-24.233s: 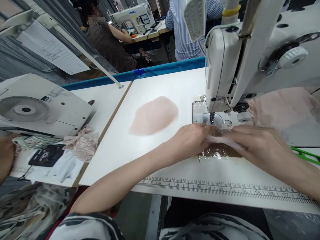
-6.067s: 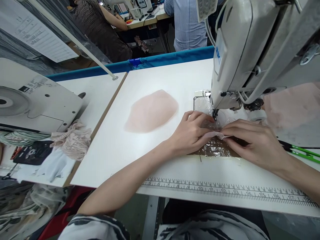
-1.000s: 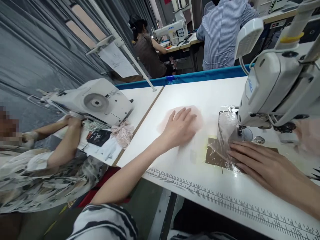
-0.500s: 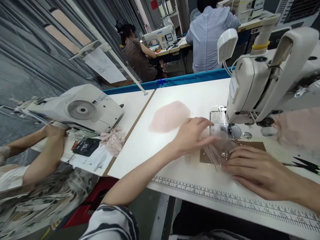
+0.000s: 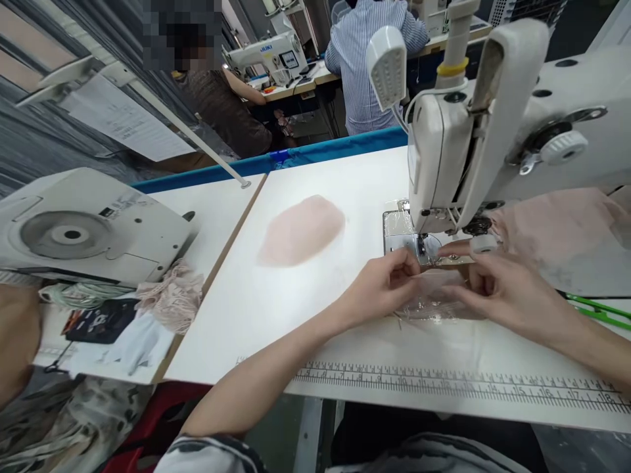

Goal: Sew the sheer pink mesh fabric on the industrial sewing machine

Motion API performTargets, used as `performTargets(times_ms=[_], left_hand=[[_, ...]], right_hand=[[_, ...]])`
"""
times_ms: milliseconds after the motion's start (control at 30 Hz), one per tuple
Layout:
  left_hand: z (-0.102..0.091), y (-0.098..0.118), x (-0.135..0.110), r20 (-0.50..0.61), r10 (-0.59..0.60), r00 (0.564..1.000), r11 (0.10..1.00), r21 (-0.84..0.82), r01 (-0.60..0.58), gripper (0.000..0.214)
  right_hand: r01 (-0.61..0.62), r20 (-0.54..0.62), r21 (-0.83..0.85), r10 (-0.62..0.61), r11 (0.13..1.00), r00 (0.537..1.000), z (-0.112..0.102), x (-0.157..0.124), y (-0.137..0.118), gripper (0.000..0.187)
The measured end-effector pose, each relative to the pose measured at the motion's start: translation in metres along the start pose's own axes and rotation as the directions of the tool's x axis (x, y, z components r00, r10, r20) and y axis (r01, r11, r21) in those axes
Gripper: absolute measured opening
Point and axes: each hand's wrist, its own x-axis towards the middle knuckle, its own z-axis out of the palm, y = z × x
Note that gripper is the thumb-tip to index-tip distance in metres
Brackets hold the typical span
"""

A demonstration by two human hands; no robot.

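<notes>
A small piece of sheer pale fabric stretches between my hands just in front of the sewing machine. My left hand pinches its left end, thumb against curled fingers. At the right end, my right hand holds it with fingers bent, the index finger reaching toward the presser foot. The metal needle plate lies right behind the fabric. Fingertips of the right hand are partly hidden. Left of the machine, a pale pink fabric piece lies flat on the white table.
Crumpled pink fabric lies under the machine arm, with green-handled scissors by my right wrist. A printed ruler runs along the front edge. At left stand another machine and a co-worker's arm; two people sit beyond.
My hands have drawn the sheer fabric taut, and the left now pinches it where its fingers were spread. The right hand has moved up toward the presser foot. The view has shifted right.
</notes>
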Motion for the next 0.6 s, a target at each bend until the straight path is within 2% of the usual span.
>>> performTargets(times_ms=[67,133,200,267,333,367,400,467,533,600], left_hand=[[0.001,0.0,0.0,0.044,-0.005,0.999,0.994,-0.109,0.01,0.016],[0.001,0.002,0.0,0.092,-0.042,0.995,0.974,-0.217,0.061,0.018],[0.0,0.003,0.0,0.135,-0.074,0.988,0.941,-0.318,0.114,0.02],[-0.001,0.005,0.0,0.219,-0.098,0.971,0.901,-0.395,0.18,0.019],[0.0,0.008,-0.001,0.307,-0.115,0.945,0.879,-0.411,0.241,0.02],[0.001,0.009,-0.003,0.304,-0.127,0.944,0.891,-0.382,0.243,0.021],[0.003,0.01,-0.004,0.252,-0.135,0.958,0.921,-0.324,0.215,0.025],[0.009,0.014,-0.007,0.026,-0.086,0.996,0.99,-0.113,0.088,0.04],[0.018,0.018,-0.012,-0.161,0.045,0.986,0.989,0.148,-0.021,0.055],[0.026,0.022,-0.017,-0.192,0.124,0.974,0.945,0.321,-0.057,0.058]], right_hand=[[-0.215,0.137,0.176,0.192,0.961,0.972,-0.001,-0.001,0.001,0.039],[-0.369,0.3,0.335,0.273,0.867,0.914,-0.003,-0.001,0.0,0.031],[-0.431,0.406,0.426,0.258,0.795,0.877,-0.006,0.001,-0.002,0.025],[-0.457,0.46,0.475,0.23,0.752,0.858,-0.01,0.004,-0.004,0.028],[-0.465,0.46,0.474,0.24,0.747,0.855,-0.012,0.005,-0.007,0.033],[-0.46,0.435,0.451,0.261,0.765,0.862,-0.012,0.005,-0.009,0.035],[-0.447,0.396,0.418,0.284,0.791,0.873,-0.011,0.005,-0.01,0.038],[-0.405,0.286,0.351,0.315,0.845,0.905,-0.008,0.004,-0.014,0.044],[-0.372,0.216,0.312,0.316,0.874,0.924,-0.004,0.003,-0.018,0.051],[-0.361,0.214,0.298,0.307,0.883,0.927,0.001,0.001,-0.021,0.056]])
